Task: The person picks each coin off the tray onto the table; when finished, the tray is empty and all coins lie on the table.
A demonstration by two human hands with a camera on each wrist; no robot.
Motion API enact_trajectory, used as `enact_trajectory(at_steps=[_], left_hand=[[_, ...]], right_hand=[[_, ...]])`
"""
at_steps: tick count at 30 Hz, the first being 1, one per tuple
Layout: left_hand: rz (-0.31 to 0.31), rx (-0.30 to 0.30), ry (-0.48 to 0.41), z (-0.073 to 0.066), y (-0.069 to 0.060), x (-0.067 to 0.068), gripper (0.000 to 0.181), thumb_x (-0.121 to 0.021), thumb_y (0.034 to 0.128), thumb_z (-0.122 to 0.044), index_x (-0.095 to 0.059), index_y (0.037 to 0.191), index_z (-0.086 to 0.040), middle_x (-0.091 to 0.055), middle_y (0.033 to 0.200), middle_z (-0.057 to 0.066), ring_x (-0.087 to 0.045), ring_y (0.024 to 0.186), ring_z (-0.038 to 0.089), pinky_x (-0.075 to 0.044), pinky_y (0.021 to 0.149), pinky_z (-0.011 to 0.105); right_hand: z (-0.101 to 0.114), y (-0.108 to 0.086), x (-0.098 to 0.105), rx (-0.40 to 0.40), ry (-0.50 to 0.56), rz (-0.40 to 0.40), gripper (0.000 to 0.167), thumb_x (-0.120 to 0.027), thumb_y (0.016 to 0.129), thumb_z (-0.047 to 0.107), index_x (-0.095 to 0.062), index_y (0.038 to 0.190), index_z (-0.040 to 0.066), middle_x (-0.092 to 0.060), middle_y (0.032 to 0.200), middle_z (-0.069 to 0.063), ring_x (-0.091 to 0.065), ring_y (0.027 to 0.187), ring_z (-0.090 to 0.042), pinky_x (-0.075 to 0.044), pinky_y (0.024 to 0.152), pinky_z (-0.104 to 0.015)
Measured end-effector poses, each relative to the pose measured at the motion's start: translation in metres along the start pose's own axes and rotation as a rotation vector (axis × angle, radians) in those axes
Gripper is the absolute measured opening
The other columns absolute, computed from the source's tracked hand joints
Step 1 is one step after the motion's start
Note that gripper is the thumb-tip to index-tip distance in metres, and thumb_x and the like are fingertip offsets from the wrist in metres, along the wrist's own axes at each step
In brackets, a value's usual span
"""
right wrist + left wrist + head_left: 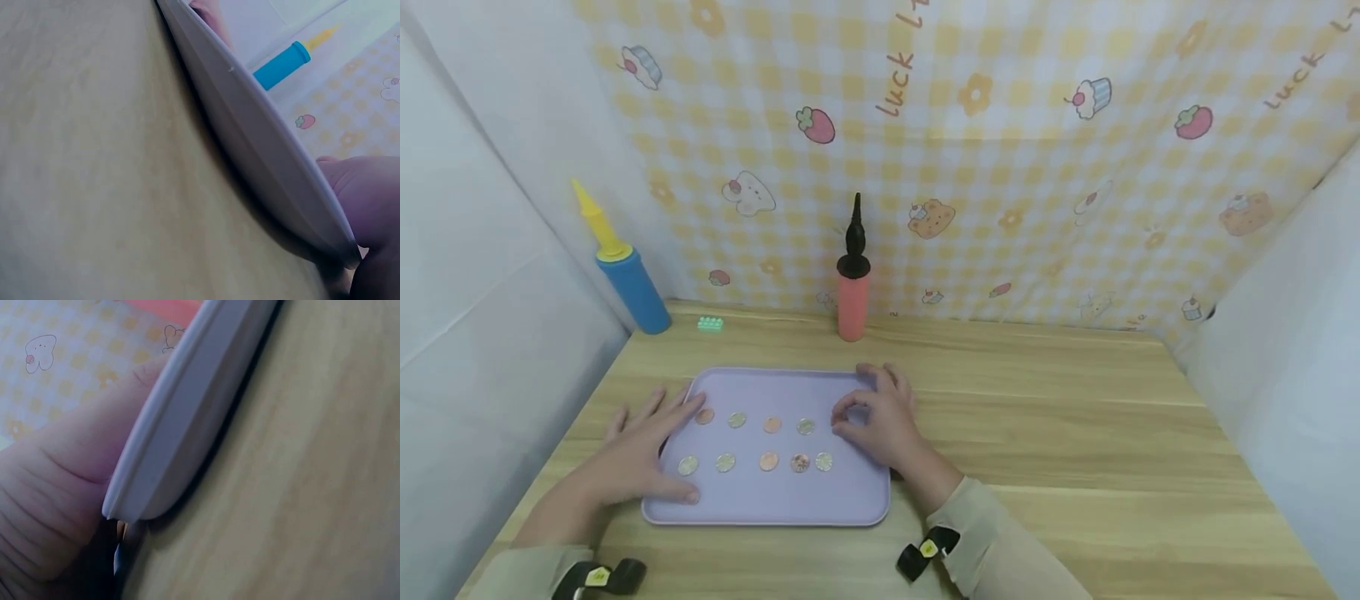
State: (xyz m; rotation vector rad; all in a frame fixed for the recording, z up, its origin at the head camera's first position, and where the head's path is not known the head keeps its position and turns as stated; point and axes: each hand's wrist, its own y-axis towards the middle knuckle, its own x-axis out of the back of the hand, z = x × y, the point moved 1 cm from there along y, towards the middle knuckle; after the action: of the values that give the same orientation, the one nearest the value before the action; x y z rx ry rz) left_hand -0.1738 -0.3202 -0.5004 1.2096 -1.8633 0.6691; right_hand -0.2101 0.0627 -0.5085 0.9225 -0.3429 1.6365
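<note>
L hand [643, 458] is spreading wide over the tray's left edge, thumb lying on the near corner area, index fingertip sitting just beside the upper-left coin; prob. it's steadying the tray w/ nothing gripped. R hand [880, 421] is bending over the right side, thumb & index narrowing toward each other just right of the upper row; can't tell if a coin is sitting between the tips. That tight tip pose is prob. suiting small, thin pcs.

Nine visible coins [769, 461] are lying apart on the tray [842, 500] in two rough rows, 4 upper & 5 lower, silvery & coppery mixed; the gaps are prob. making each one easier to see & pick at. The tray is lying flat on the table [1075, 417], its raised rim prob. stopping coins from sliding off.

Behind, a blue pump [638, 292], a green block [711, 323] and a pink pump [852, 308] are standing or lying near the cloth [1000, 167], prob. out of the hands' way.
</note>
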Motion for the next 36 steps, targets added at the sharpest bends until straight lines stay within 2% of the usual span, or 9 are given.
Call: enact_trajectory(at_steps=[3, 5, 7, 10, 16, 22, 29, 32, 36], left_hand=[[0.0, 0.0, 0.0, 0.0, 0.0, 0.0, 0.134, -0.098, 0.0637, -0.057, -0.029, 0.169, -0.01, -0.017, 0.174, 0.027, -0.002, 0.154, 0.065, 0.018, 0.113, 0.08], [0.003, 0.002, 0.003, 0.0, -0.001, -0.001, 0.134, -0.098, 0.0639, -0.058, -0.029, 0.169, -0.011, -0.016, 0.175, 0.026, -0.002, 0.154, 0.064, 0.018, 0.113, 0.08], [0.005, 0.004, 0.005, 0.001, -0.002, -0.001, 0.134, -0.098, 0.0638, -0.058, -0.029, 0.169, -0.011, -0.016, 0.175, 0.026, -0.002, 0.154, 0.064, 0.018, 0.113, 0.08], [0.0, 0.0, 0.012, 0.001, -0.002, -0.001, 0.134, -0.098, 0.064, -0.057, -0.029, 0.169, -0.01, -0.017, 0.174, 0.027, -0.003, 0.154, 0.065, 0.016, 0.112, 0.081], [-0.006, -0.002, 0.014, 0.003, -0.001, -0.002, 0.134, -0.098, 0.0638, -0.058, -0.03, 0.169, -0.011, -0.018, 0.174, 0.027, -0.004, 0.154, 0.065, 0.016, 0.113, 0.08], [-0.005, -0.006, 0.013, 0.003, -0.001, -0.003, 0.134, -0.097, 0.064, -0.06, -0.029, 0.169, -0.012, -0.017, 0.174, 0.027, -0.003, 0.154, 0.065, 0.017, 0.113, 0.079], [-0.001, -0.011, 0.012, 0.006, 0.001, -0.003, 0.133, -0.095, 0.0651, -0.064, -0.03, 0.169, -0.011, -0.016, 0.175, 0.025, -0.003, 0.154, 0.066, 0.018, 0.113, 0.079], [-0.003, -0.011, 0.007, 0.005, 0.001, -0.003, 0.134, -0.096, 0.0647, -0.062, -0.029, 0.169, -0.012, -0.017, 0.174, 0.027, -0.003, 0.153, 0.066, 0.017, 0.113, 0.08], [-0.006, -0.01, 0.01, 0.003, 0.0, -0.001, 0.134, -0.097, 0.0641, -0.06, -0.029, 0.169, -0.012, -0.019, 0.173, 0.029, -0.004, 0.153, 0.066, 0.015, 0.112, 0.082]], right_hand=[[0.002, -0.001, 0.0, 0.088, -0.021, -0.01, 0.016, -0.094, 0.083, 0.025, -0.081, 0.088, 0.031, -0.071, 0.131, 0.006, -0.044, 0.139, -0.032, -0.017, 0.117, -0.067], [0.003, -0.002, 0.0, 0.133, -0.025, 0.003, 0.014, -0.093, 0.085, 0.023, -0.082, 0.091, 0.03, -0.076, 0.113, 0.013, -0.052, 0.129, -0.027, -0.018, 0.116, -0.067], [0.003, -0.003, 0.0, 0.16, -0.028, 0.018, 0.014, -0.092, 0.086, 0.022, -0.085, 0.095, 0.029, -0.078, 0.103, 0.019, -0.057, 0.124, -0.022, -0.017, 0.117, -0.068], [0.001, -0.003, -0.001, 0.182, -0.028, 0.029, 0.016, -0.091, 0.087, 0.022, -0.086, 0.102, 0.028, -0.079, 0.103, 0.019, -0.058, 0.121, -0.019, -0.015, 0.118, -0.071], [-0.004, -0.003, -0.003, 0.218, 0.001, -0.014, 0.028, -0.095, 0.083, 0.02, -0.086, 0.108, 0.023, -0.08, 0.103, 0.012, -0.06, 0.115, -0.016, -0.022, 0.116, -0.069], [-0.008, -0.002, -0.005, 0.175, 0.051, -0.043, 0.036, -0.094, 0.083, 0.02, -0.083, 0.118, 0.018, -0.079, 0.108, 0.008, -0.061, 0.112, -0.016, -0.027, 0.114, -0.061], [-0.011, -0.004, 0.0, 0.158, 0.12, -0.103, 0.04, -0.091, 0.085, 0.013, -0.08, 0.123, 0.009, -0.081, 0.11, 0.0, -0.068, 0.113, -0.021, -0.033, 0.122, -0.055], [-0.013, -0.006, 0.004, 0.18, 0.134, -0.161, 0.039, -0.092, 0.084, 0.012, -0.08, 0.121, 0.007, -0.081, 0.108, -0.002, -0.071, 0.106, -0.02, -0.042, 0.117, -0.049], [-0.02, -0.01, 0.013, 0.185, 0.116, -0.243, 0.036, -0.096, 0.08, 0.015, -0.084, 0.114, 0.01, -0.082, 0.104, 0.0, -0.07, 0.1, -0.019, -0.052, 0.099, -0.042]])
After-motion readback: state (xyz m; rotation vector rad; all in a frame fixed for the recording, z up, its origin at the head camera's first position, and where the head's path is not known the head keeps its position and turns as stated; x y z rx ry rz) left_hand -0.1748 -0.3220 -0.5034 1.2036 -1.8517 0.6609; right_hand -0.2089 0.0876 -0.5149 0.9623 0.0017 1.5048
